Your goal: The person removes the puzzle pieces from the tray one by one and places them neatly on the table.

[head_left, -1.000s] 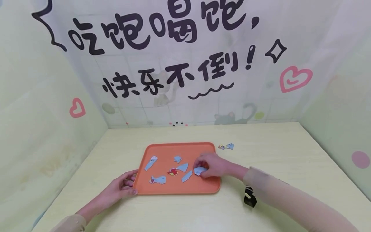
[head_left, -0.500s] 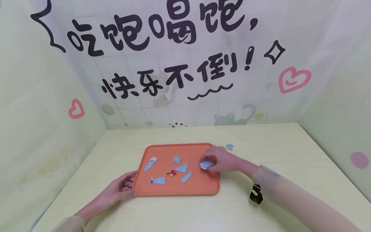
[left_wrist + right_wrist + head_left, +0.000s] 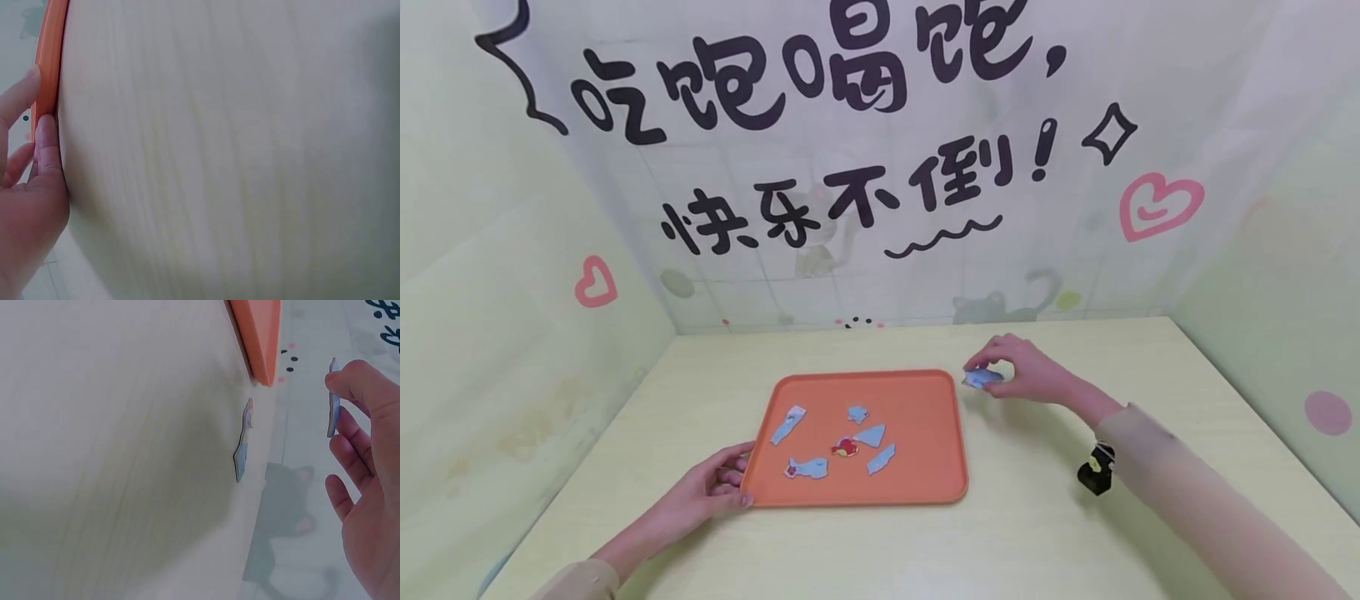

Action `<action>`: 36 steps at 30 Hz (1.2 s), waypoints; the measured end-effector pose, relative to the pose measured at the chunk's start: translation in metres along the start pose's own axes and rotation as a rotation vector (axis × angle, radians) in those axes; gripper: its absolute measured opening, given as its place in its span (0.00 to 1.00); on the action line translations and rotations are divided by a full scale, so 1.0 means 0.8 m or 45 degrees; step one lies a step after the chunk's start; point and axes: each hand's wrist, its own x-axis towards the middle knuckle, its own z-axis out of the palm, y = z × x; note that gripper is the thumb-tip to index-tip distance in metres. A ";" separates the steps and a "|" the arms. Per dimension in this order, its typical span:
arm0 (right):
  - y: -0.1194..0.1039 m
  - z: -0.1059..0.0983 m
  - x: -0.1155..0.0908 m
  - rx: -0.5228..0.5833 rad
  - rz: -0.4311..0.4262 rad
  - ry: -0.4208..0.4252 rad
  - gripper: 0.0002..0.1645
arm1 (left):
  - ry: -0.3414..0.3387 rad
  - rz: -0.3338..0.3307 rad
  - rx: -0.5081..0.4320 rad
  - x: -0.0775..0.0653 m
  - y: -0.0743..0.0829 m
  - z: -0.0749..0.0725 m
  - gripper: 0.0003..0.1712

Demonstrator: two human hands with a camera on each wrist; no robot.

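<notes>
In the head view my right hand (image 3: 1026,368) pinches a light-blue puzzle piece (image 3: 981,378) between thumb and fingers, beyond the back right corner of the orange tray (image 3: 917,479). The right wrist view shows this thin puzzle piece (image 3: 333,403) edge-on, raised above the table. Below it lies another blue piece (image 3: 241,453) with a narrow end, hidden behind the hand in the head view. My left hand (image 3: 711,485) grips the tray's front left corner, thumb at the rim and fingers along the side. Several irregular pieces lie apart on the tray, among them a red fish piece (image 3: 845,447).
The tray stands on a pale wooden table (image 3: 880,550). A printed backdrop (image 3: 850,283) closes off the back and both sides. A black object (image 3: 1097,468) hangs beneath the right forearm.
My right hand has lifted the blue puzzle piece from the tray's right side and carried it right and back past the rim. My left hand has stayed at the tray corner.
</notes>
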 end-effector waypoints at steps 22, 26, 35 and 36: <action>0.072 -0.027 -0.031 -0.130 0.216 0.034 0.18 | 0.008 0.000 0.003 0.000 -0.004 -0.001 0.48; 0.082 -0.026 -0.035 -0.137 0.250 0.010 0.19 | 0.001 -0.004 -0.003 0.000 -0.003 -0.001 0.49; 0.092 -0.021 -0.041 -0.114 0.354 -0.050 0.21 | -0.001 -0.015 0.001 0.001 0.001 -0.001 0.49; 0.092 -0.021 -0.042 -0.105 0.362 -0.063 0.21 | -0.003 -0.017 -0.002 0.001 0.001 -0.001 0.50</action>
